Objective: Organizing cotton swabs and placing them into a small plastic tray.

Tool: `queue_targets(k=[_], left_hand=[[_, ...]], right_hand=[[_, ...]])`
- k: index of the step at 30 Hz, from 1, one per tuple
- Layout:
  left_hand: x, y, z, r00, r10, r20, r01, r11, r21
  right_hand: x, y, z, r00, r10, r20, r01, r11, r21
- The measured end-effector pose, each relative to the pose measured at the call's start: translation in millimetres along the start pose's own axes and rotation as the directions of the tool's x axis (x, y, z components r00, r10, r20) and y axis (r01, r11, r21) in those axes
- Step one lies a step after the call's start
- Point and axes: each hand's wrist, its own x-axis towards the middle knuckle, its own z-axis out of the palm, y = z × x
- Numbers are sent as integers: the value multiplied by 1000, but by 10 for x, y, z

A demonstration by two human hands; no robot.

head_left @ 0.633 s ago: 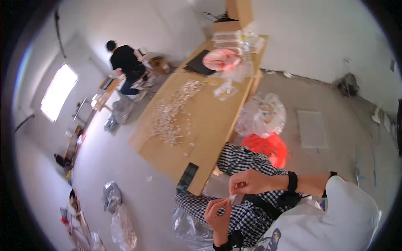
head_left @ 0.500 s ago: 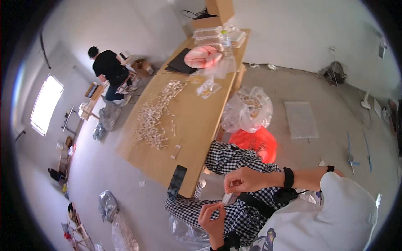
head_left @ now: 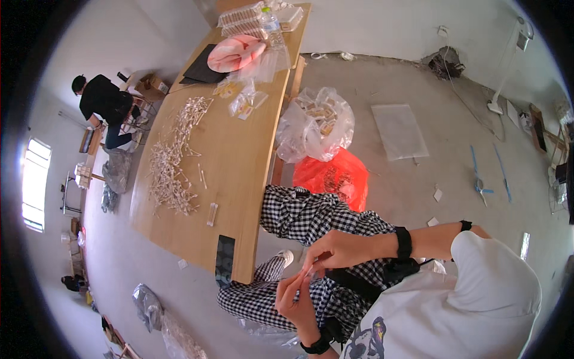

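Wooden tabletop (head_left: pixel 236 155) in a bare, grey-floored rm, person just off its near R corner. Small clear packet (head_left: pixel 314 273) is off the tabletop, above checked trousers (head_left: pixel 293 212), b/w both hands: R hand (head_left: pixel 341 248) pinches from above, L hand (head_left: pixel 294 297) from below, tips nearly meeting, so narrow grip both sides; contents too small to tell. To do it well, I'd say: light pinch right at the edge, L steady while R works, no squeezing; thin film prob. creases & slips.

Further out: dark slab (head_left: pixel 225 261) at tabletop's near R corner; swab bundle (head_left: pixel 212 214) just beyond; loose swab pile (head_left: pixel 173 164) twd L edge. Far end: pink disc (head_left: pixel 237 54) overlapping black sheet (head_left: pixel 202 67), clear bags (head_left: pixel 247 100) nr R edge, bottle (head_left: pixel 270 23) beyond. Floor past R edge: clear sack (head_left: pixel 290 136), red bag (head_left: pixel 308 173) just beside it. Co-worker (head_left: pixel 104 99) well past L edge.

Vs. ½ sec ago: hands closer together, packet now mostly hidden by fingers; view's swung, so tabletop sits further L. Swab bundle unmoved on it.
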Motion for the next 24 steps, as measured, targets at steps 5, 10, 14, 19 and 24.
queue_targets(k=[5, 10, 14, 19, 24], left_hand=[[196, 56, 118, 996, 6, 90, -7, 1000, 12], [403, -45, 219, 995, -7, 96, 4, 1000, 29], [308, -332, 67, 963, -271, -5, 271, 962, 9], [168, -409, -138, 895, -446, -13, 445, 894, -45], [195, -392, -134, 924, -373, -86, 379, 922, 76]], right_hand=[[-48, 31, -115, 992, -60, -108, 34, 973, -229], [26, 239, -563, 931, 44, -361, -66, 997, -50], [-12, 769, -1458, 655, 244, -716, -225, 967, 124], [136, 1415, -2444, 438, 244, -865, -151, 969, 196], [710, 1421, -3161, 257, 113, -960, 102, 984, 143]])
